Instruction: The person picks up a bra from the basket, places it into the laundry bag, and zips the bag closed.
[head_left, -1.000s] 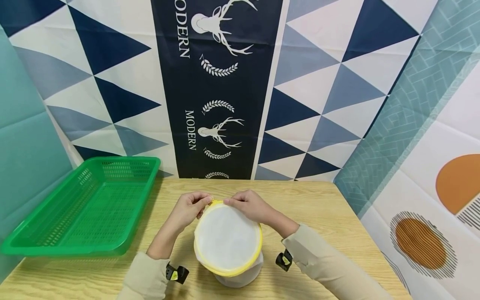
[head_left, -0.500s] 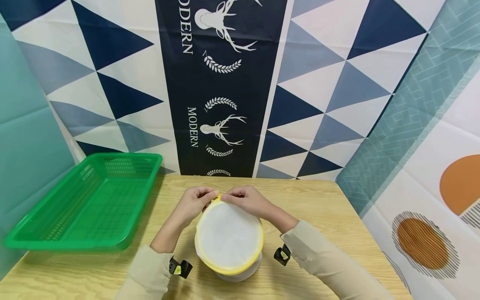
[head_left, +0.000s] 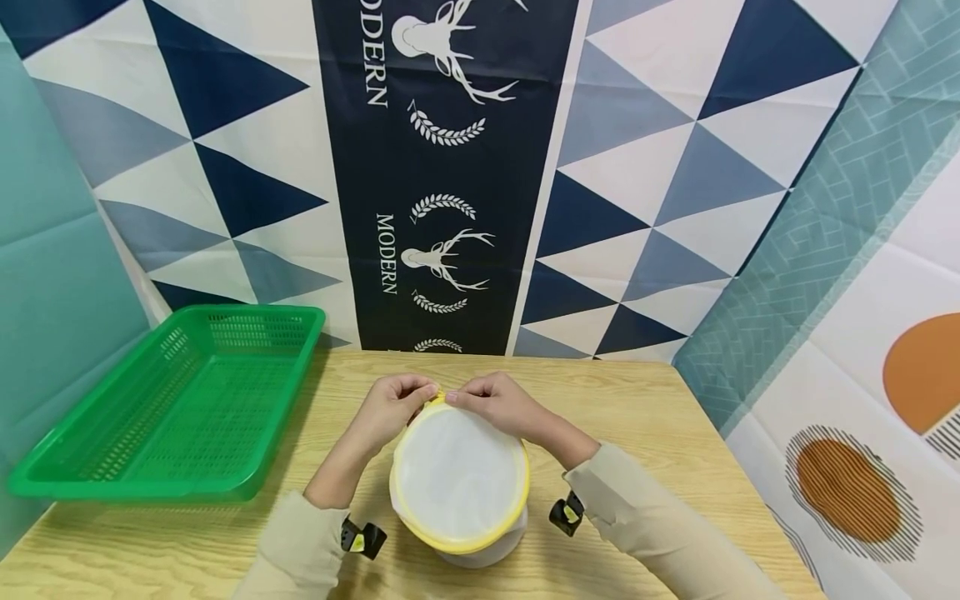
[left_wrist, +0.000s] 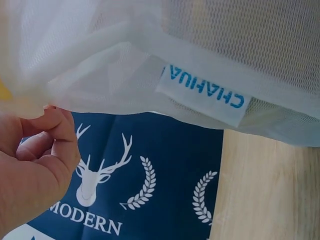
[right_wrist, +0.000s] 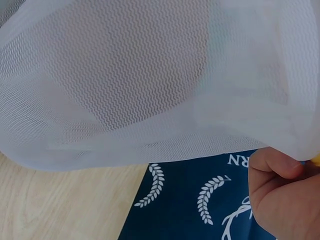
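Observation:
A round white mesh laundry bag (head_left: 461, 475) stands on the table, its flat top edged by a yellow zipper (head_left: 526, 487). At the far side of that edge my left hand (head_left: 392, 410) pinches the zipper between thumb and fingers. Just to the right, my right hand (head_left: 501, 405) pinches the same edge, thumb on top, fingertips close to the left hand's. In the left wrist view a white label (left_wrist: 205, 95) with blue "CHAHUA" lettering shows through the mesh. The right wrist view shows the bag's zigzag-textured side (right_wrist: 135, 65); the fingertips there are partly hidden by the fabric.
A green plastic basket (head_left: 258, 450) stands at the left of the wooden table (head_left: 622, 417). Patterned cloth (head_left: 450, 167) hangs behind the table's far edge, and another printed cloth (head_left: 825, 400) is on the right.
My left hand has shifted slightly right along the rim, closer to the right hand. The right fingers curl more at the edge. The head view has tilted slightly; the last half second is nearly still.

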